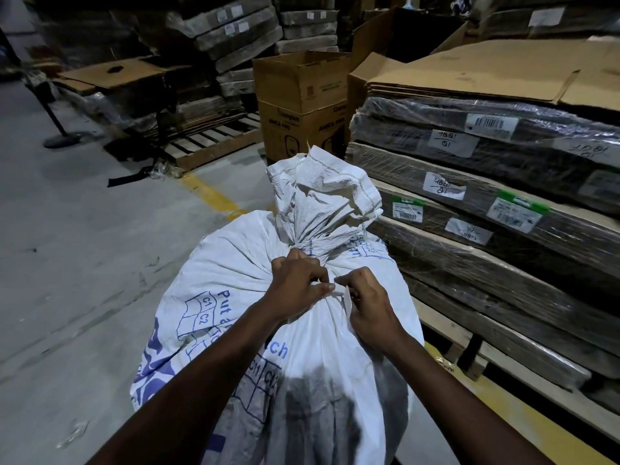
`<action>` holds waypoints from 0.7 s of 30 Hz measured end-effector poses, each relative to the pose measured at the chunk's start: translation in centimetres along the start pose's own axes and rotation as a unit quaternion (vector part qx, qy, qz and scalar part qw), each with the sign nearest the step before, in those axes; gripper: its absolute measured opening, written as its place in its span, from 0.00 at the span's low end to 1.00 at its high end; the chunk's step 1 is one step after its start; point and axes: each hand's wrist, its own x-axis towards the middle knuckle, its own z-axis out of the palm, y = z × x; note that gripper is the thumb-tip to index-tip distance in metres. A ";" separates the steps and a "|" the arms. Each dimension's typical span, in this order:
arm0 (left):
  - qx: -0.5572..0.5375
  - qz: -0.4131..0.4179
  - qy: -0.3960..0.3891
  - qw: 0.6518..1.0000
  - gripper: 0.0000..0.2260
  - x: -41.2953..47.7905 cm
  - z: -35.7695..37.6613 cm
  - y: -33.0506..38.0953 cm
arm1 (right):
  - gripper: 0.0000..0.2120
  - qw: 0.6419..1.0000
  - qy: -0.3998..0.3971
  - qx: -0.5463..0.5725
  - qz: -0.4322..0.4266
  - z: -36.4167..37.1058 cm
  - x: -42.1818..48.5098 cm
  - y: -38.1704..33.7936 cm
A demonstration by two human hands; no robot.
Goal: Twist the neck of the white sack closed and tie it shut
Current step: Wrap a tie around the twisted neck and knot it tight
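A full white woven sack (235, 263) with blue print stands upright in front of me on the floor. Its neck (312, 229) is gathered and cinched tight, and the loose mouth flares open above the cinch. A thin white tie strip (340, 293) wraps the neck and runs between my hands. My left hand (298, 283) pinches one end of the strip just below the cinch. My right hand (369, 303) pinches the other end, close beside the left, with a loose tail hanging under its fingers.
A shrink-wrapped stack of flat cardboard (486, 169) on a pallet stands close on the right. Open brown boxes (302, 105) sit behind the sack. More pallets (208, 142) and stacks fill the back. Concrete floor (84, 246) with a yellow line (209, 193) lies to the left.
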 end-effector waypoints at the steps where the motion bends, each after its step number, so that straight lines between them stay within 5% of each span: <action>1: 0.005 0.003 0.002 1.000 0.05 0.0 0.0 0.1 | 0.15 1.000 0.006 0.019 0.006 -0.2 0.1 0.0; 8: 0.010 0.013 -0.010 1.000 0.07 -0.4 -0.2 0.1 | 0.11 0.974 0.029 0.158 0.158 -1.0 0.5 -0.8; 21: 0.001 0.005 0.010 1.000 0.13 -0.7 0.0 0.0 | 0.12 0.974 -0.004 0.128 0.190 -1.2 0.8 -0.4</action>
